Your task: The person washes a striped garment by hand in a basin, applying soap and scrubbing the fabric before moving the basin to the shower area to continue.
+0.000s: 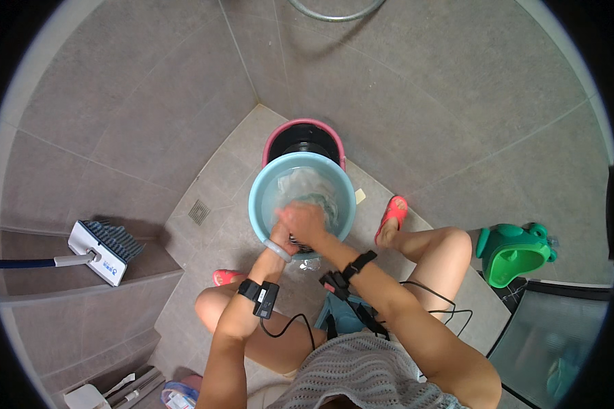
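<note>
On the left, a white mop head [101, 252] with grey strands stands out from its dark blue handle. Nearer the middle, a square drain [198, 212] sits in the floor tiles, and one of your red slippers [225, 276] shows past your left knee. Your left hand [284, 234], a pale bangle [278, 250] at its wrist, reaches over the near rim of the light blue basin [255, 204]; it is mostly covered, so you can't tell how far it is open or what it holds. A white and greenish cloth [305, 181] lies in the basin's water, just beyond your hands. On the far side is a pink-rimmed tub [303, 123]. Your right hand [305, 221] laps over the left, its blurred fingers seemingly curled; whether they grip cloth can't be told. Farther right come your other red slipper [396, 210] and a green frog-shaped potty [515, 255].
</note>
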Tool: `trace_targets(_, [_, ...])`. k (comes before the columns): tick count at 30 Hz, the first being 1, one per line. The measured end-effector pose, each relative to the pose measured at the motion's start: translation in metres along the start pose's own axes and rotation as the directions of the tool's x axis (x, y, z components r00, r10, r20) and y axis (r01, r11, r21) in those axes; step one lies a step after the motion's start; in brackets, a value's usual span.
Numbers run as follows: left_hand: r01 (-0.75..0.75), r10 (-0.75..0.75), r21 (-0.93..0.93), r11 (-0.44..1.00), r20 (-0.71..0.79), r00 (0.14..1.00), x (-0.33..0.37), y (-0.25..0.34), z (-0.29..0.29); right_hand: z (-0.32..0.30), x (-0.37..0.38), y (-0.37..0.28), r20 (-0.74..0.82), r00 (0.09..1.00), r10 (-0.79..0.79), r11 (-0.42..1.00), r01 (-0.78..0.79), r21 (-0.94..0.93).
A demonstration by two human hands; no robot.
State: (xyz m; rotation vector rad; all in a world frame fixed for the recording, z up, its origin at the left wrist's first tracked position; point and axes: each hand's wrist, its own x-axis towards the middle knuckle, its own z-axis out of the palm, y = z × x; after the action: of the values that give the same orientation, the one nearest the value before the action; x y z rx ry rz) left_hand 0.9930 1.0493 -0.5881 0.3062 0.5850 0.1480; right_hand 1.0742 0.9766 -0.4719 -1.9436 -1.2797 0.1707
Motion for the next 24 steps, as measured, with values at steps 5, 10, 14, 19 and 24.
trace_targets(5, [0.198, -0.199, 0.036, 0.979, 0.002, 0.98, -0.019, 0.021, 0.059, -0.001, -0.002, -0.016, -0.027, 0.998, -0.065, 0.983, 0.059, -0.176])
trace_targets(10, [0.194, -0.191, 0.208, 0.959, -0.038, 0.981, -0.036, 0.017, 0.072, -0.002, 0.009, 0.016, -0.076, 0.984, 0.161, 0.987, -0.162, -0.009])
trace_targets(14, [0.105, -0.122, 0.132, 0.986, 0.131, 0.984, -0.042, 0.022, 0.065, 0.001, 0.003, -0.007, -0.039, 0.99, 0.139, 0.982, -0.143, -0.12])
trace_targets(19, [0.212, -0.211, 0.104, 0.972, -0.019, 0.977, -0.041, 0.012, 0.067, 0.0, 0.002, 0.029, -0.088, 0.99, 0.11, 0.993, -0.114, -0.034])
trace_targets(24, [0.11, -0.106, 0.119, 0.987, -0.044, 0.993, -0.042, 0.019, 0.075, -0.001, -0.003, 0.002, 0.02, 0.982, 0.187, 0.95, -0.176, -0.258])
